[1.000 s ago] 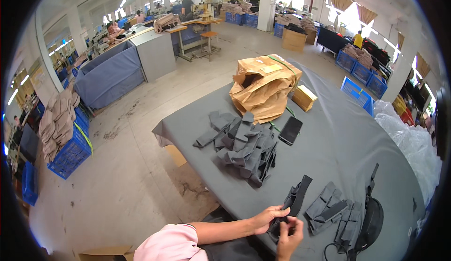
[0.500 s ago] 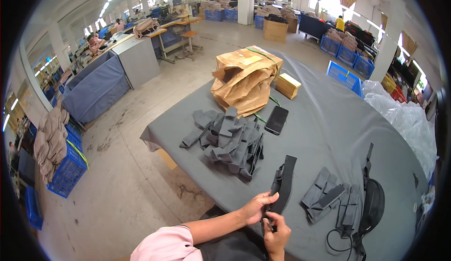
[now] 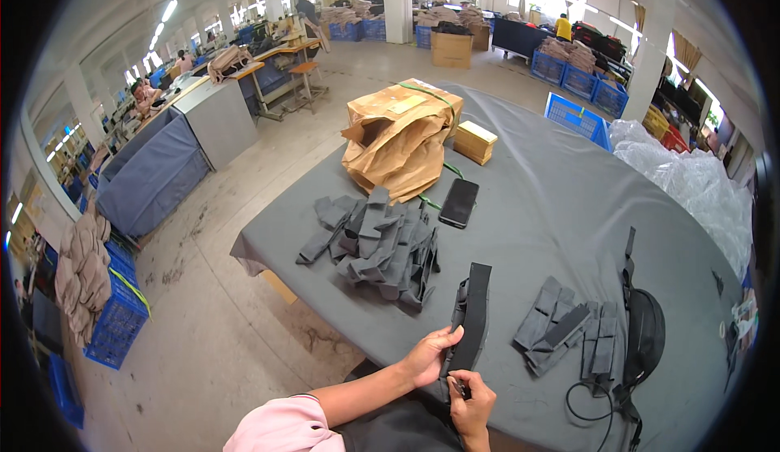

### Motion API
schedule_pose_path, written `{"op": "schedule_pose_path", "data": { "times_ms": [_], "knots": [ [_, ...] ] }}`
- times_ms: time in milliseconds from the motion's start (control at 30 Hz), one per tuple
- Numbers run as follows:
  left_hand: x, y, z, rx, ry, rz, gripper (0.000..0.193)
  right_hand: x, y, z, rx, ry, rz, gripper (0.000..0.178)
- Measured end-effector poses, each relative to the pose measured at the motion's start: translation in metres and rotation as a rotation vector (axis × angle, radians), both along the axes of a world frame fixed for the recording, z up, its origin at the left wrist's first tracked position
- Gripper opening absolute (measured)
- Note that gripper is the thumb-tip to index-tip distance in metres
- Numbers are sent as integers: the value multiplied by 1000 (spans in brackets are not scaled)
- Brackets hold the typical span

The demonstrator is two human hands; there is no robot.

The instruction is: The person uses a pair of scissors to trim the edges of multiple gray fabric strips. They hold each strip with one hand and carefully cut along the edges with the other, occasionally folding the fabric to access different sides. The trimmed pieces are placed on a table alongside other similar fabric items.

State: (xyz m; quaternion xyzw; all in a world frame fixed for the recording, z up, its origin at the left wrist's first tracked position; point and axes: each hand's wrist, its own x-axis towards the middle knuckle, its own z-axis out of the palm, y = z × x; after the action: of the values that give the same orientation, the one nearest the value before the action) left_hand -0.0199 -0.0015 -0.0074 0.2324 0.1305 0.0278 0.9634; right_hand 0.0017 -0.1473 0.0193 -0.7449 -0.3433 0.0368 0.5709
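My left hand (image 3: 429,356) is closed round a dark fabric strap (image 3: 476,310), thumb on top, with the strap's far end pointing away over the table edge. Just below, my right hand (image 3: 471,407) is closed at the strap's near end; a small dark thing shows between its fingers, too small to name. Beyond my hands lies a loose heap of grey fabric strap pieces (image 3: 378,245). To the right rest a smaller pile of similar folded pieces (image 3: 551,326) and a black waist bag (image 3: 644,334) with its strap and a thin cord.
A grey cloth covers the table (image 3: 544,208). On it stand a torn brown paper package (image 3: 398,147), a block of yellowish cards (image 3: 474,142) and a black phone (image 3: 459,203). Clear plastic wrap (image 3: 691,192) bulks at the right edge; a blue crate (image 3: 122,310) with tan bundles is at left.
The view has shifted, so the table and its things sit a little farther left. Both hands keep their hold at the strap, which now stands slightly more upright.
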Motion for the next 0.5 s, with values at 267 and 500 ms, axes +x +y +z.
{"op": "schedule_pose_path", "data": {
  "times_ms": [267,500],
  "knots": [
    [-2,-4,7,58,22,7,32,15,-3,7,-29,91,-149,30],
    [3,3,20,101,-12,88,40,14,-5,14,-50,-59,-117,29]
  ]
}}
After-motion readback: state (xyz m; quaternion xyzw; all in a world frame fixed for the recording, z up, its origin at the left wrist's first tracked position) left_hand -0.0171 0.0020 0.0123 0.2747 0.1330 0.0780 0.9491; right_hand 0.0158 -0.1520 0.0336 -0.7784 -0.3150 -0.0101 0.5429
